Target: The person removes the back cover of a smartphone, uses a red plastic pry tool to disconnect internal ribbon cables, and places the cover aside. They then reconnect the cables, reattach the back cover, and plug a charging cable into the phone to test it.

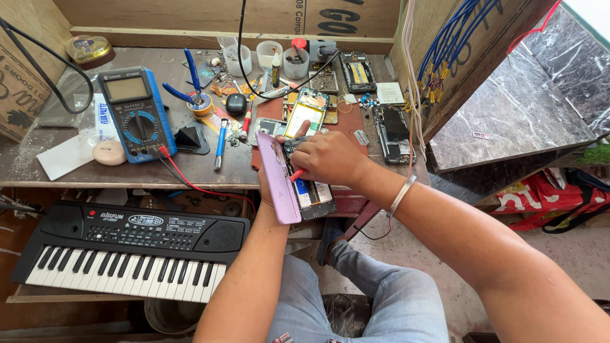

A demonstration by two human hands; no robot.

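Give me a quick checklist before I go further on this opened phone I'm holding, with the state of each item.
1. Left hand supports the opened phone: ok, gripped from below.
2. Purple back cover out of the way: ok, swung to the left edge.
3. Right hand steady on the red-tipped tool: ok, tip on the phone's inside.
4. Exact part under the tip: cannot tell, fingers hide it.
5. Multimeter within reach: ok, on the bench at left.
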